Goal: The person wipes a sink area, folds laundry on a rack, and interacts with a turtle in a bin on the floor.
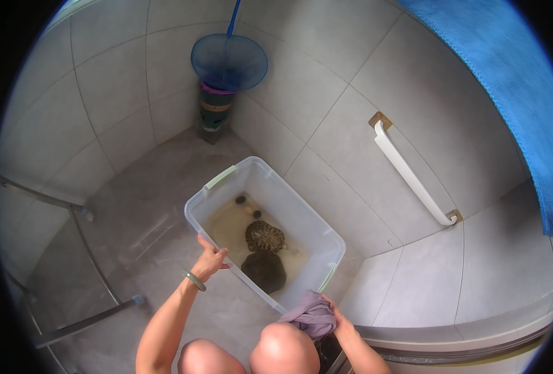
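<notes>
A translucent plastic tub (316, 231) with pale green handles stands on the grey floor in front of my knees. Shallow, yellowish water covers its bottom. Inside, a turtle with a patterned shell (264, 237) sits against a larger turtle with a plain dark brown shell (263, 272). Small dark, rounded objects (257, 214) lie near the far end. My left hand (210, 260), below a jade-coloured bangle (194, 281), grips the tub's left rim. At the near right corner, my right hand (339, 318) holds a bunched purple cloth (310, 314), which partly hides its fingers.
A blue mesh net (229, 61) rests above a dark green container (215, 110) with a purple rim in the far corner. A white bar (412, 175) is fixed to the tiled wall. Metal frame legs (94, 255) stand left. A blue towel (505, 79) hangs upper right.
</notes>
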Tool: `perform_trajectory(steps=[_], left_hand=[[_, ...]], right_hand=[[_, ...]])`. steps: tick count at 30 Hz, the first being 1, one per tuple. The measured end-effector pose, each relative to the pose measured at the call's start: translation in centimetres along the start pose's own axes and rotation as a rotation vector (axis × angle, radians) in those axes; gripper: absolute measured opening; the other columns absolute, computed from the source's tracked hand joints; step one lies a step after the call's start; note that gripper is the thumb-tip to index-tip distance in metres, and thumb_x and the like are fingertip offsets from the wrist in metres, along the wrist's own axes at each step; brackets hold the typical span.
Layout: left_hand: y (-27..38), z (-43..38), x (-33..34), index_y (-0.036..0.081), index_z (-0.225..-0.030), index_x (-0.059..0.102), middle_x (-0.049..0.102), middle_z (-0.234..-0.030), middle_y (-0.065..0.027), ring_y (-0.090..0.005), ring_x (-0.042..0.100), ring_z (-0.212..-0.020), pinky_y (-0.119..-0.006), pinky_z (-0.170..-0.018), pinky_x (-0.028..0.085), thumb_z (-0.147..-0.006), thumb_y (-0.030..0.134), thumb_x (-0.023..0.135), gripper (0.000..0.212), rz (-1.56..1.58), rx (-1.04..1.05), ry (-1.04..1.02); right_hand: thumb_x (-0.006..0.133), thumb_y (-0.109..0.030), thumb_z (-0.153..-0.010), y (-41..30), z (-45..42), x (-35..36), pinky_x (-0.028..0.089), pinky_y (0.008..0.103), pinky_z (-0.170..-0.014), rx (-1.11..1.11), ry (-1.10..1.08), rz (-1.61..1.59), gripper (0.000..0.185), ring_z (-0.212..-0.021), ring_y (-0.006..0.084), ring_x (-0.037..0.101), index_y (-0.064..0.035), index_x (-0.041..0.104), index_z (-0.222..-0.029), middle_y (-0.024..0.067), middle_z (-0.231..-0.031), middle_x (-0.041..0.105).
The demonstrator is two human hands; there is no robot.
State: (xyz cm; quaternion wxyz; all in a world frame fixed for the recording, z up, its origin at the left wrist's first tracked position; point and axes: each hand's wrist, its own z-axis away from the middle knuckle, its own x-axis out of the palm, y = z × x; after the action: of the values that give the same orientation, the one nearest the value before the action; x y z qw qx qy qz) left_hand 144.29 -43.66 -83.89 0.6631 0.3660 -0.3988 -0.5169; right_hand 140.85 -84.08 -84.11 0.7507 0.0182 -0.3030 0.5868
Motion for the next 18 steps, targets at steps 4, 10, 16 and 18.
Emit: perform_trajectory(steps=[4, 10, 16, 18], left_hand=[[-1.6, -1.5, -1.0, 0.000, -0.137, -0.027, 0.038, -0.137, -0.0239, -0.0334, 0.051, -0.120, -0.043, -0.086, 0.058, -0.096, 0.009, 0.049, 0.087, 0.030, -0.057, -0.081], [-0.7, -0.1, -0.3, -0.010, -0.117, -0.048, 0.052, -0.119, -0.0283, -0.0280, 0.061, -0.103, -0.034, -0.081, 0.059, -0.098, 0.019, 0.049, 0.103, -0.055, -0.026, -0.122], [-1.1, -0.6, -1.4, -0.023, -0.117, -0.037, 0.056, -0.113, -0.0355, -0.0376, 0.061, -0.106, -0.035, -0.091, 0.049, -0.097, 0.036, 0.049, 0.107, -0.303, -0.029, -0.232], [0.4, -0.3, -1.8, -0.030, -0.120, -0.026, 0.046, -0.122, -0.0453, -0.0463, 0.051, -0.119, -0.035, -0.110, 0.029, -0.097, 0.039, 0.047, 0.104, -0.406, -0.084, -0.322]], right_hand=[[0.053, -0.046, -0.093, 0.0, -0.4, -0.8, 0.043, 0.0445, -0.105, -0.006, -0.053, -0.097, 0.058, -0.118, 0.0285, 0.057, -0.0026, 0.052, -0.132, 0.0139, -0.131, 0.057], [0.052, -0.045, -0.093, 0.2, -0.5, -2.2, 0.043, 0.0448, -0.105, -0.129, 0.015, -0.104, 0.057, -0.117, 0.0288, 0.057, -0.0024, 0.053, -0.131, 0.0145, -0.131, 0.057], [0.036, -0.038, -0.101, 2.5, 0.8, -0.5, 0.042, 0.0450, -0.106, -0.402, 0.108, -0.093, 0.047, -0.122, 0.0291, 0.053, -0.0070, 0.053, -0.132, 0.0123, -0.132, 0.056], [0.032, -0.037, -0.102, 3.1, 2.1, 2.3, 0.040, 0.0456, -0.108, -0.435, 0.188, -0.061, 0.049, -0.124, 0.0304, 0.051, -0.0052, 0.050, -0.135, 0.0139, -0.135, 0.053]])
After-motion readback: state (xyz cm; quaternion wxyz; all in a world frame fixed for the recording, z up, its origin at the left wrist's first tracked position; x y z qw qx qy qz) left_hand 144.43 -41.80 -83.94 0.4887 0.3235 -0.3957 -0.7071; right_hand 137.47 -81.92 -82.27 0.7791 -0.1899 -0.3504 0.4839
